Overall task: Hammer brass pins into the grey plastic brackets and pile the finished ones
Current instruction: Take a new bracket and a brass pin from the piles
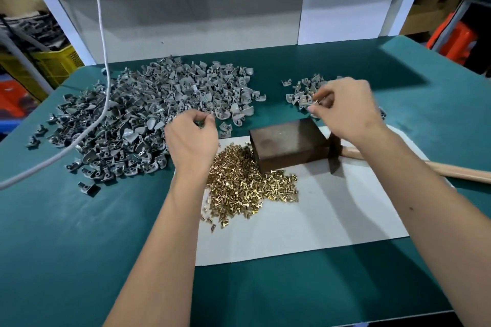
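Bracket (309,100), orientation blurred, pinched by right hand (345,111) over small pile (305,87); left hand (190,138) fingers curled, contents indiscernible.

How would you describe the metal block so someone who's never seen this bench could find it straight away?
Start at the white sheet lying on the green table. At its far edge, just beyond the heap of brass pins, sits the metal block. It is the only dark brown, box-shaped solid there, with a hammer lying against its right side.

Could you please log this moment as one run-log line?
left hand: reaching into bracket pile | right hand: pinching bracket at small pile | hammer: idle
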Demonstrator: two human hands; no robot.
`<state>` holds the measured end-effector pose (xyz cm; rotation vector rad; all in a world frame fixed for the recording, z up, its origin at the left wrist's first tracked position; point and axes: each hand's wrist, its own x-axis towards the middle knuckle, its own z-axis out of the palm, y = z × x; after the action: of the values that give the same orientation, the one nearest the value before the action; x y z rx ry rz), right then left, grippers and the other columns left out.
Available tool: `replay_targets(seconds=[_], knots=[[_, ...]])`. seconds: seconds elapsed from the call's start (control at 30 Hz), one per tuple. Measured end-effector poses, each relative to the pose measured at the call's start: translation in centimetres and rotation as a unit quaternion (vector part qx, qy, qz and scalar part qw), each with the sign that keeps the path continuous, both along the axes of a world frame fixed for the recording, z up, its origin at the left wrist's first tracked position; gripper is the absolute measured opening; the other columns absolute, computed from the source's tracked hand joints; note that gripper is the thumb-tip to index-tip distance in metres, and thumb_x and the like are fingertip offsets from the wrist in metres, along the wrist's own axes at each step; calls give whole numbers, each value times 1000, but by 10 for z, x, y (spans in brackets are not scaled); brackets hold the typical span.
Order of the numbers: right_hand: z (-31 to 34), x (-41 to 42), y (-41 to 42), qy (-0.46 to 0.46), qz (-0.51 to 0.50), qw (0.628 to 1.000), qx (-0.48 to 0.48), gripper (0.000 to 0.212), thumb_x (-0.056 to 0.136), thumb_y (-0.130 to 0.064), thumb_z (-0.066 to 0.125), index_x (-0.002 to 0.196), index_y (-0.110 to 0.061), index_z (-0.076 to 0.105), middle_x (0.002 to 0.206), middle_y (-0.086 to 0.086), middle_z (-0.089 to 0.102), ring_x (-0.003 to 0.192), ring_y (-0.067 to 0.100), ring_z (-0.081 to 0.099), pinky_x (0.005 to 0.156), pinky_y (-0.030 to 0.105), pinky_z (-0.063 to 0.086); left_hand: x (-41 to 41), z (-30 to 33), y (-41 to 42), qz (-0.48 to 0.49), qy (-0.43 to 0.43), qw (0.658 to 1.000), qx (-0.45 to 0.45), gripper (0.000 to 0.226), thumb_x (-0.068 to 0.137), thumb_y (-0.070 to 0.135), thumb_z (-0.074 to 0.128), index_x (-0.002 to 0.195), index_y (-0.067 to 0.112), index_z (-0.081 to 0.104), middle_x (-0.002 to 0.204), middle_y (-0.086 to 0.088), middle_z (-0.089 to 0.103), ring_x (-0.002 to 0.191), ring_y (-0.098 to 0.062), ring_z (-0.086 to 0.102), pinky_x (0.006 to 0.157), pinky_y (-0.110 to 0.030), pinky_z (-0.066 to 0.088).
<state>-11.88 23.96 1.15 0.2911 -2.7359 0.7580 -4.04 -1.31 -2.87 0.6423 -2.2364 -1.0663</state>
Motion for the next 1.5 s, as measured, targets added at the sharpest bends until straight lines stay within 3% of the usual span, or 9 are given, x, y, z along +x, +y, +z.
replay_targets(seconds=[0.17, 0.37, 0.53, 0.6, 0.73, 0.9, 1.07, 1.27, 1.5], knots=[[3, -11, -18, -3, -27, 1000, -4, 28, 85, -30, 79, 112, -24, 73, 82, -5, 72, 91, 22, 69, 90, 32, 54, 2, -6, -16, 10, -5, 999, -41, 19, 88, 6, 65, 91, 21, 76, 93, 5, 74, 66, -21, 62, 76, -43, 61], [15, -3, -86, -64, 158, 977, 130, 12, 86, -24, 78, 98, -28, 78, 95, -2, 76, 90, 21, 70, 91, 39, 58, -6, -13, -16, -144, -77, 970, -177, 33, 96, 11, 66, 121, 30, 73, 131, 9, 67, 128, -26, 42, 103, -35, 32], [16, 1, -125, -101, 208, 945, 231, 19, 91, -9, 65, 93, -21, 80, 101, 4, 76, 92, 25, 69, 87, 40, 59, -8, -15, -21, -164, -102, 954, -230, 30, 98, 15, 65, 123, 28, 74, 126, 4, 70, 118, -27, 46, 95, -40, 40], [18, 0, -135, -109, 207, 936, 261, 15, 93, -13, 63, 96, -13, 78, 97, 9, 74, 89, 27, 69, 84, 41, 60, -7, -15, -24, -141, -98, 961, -218, 28, 97, 15, 66, 120, 29, 75, 116, 4, 73, 112, -25, 47, 86, -37, 40], [21, 4, -147, -143, 210, 902, 349, 15, 90, -24, 70, 81, -14, 65, 77, 3, 63, 70, 20, 60, 67, 33, 52, -4, -13, -25, -120, -92, 970, -190, 27, 93, 12, 71, 114, 28, 77, 111, 1, 75, 105, -24, 56, 93, -38, 47], [15, 13, -159, -160, 177, 890, 390, 22, 87, -12, 69, 105, -13, 55, 81, 2, 51, 88, 29, 59, 76, 42, 49, -3, -11, -23, -103, -111, 978, -142, 13, 87, 17, 77, 97, 25, 80, 92, -2, 76, 82, -23, 69, 78, -38, 60], [10, 18, -162, -148, 203, 888, 386, 12, 87, -2, 59, 82, -11, 53, 79, 3, 52, 82, 27, 57, 72, 40, 48, -1, -11, -23, -96, -110, 980, -135, 7, 80, 19, 82, 84, 20, 77, 80, -4, 72, 71, -24, 66, 60, -30, 50], [27, 1, -121, -102, 163, 948, 255, 18, 89, -3, 51, 95, -4, 69, 98, 16, 71, 91, 34, 67, 86, 42, 58, -3, -14, -24, -110, -85, 982, -125, 9, 88, 15, 75, 85, 23, 72, 85, 3, 71, 80, -20, 65, 72, -32, 54], [31, 8, -87, -134, 151, 948, 245, 26, 97, 0, 45, 98, 6, 70, 104, 20, 71, 100, 38, 65, 88, 44, 55, -7, -15, -18, -165, -88, 967, -175, 25, 98, 15, 65, 119, 25, 73, 119, -3, 68, 116, -30, 55, 104, -44, 45]])
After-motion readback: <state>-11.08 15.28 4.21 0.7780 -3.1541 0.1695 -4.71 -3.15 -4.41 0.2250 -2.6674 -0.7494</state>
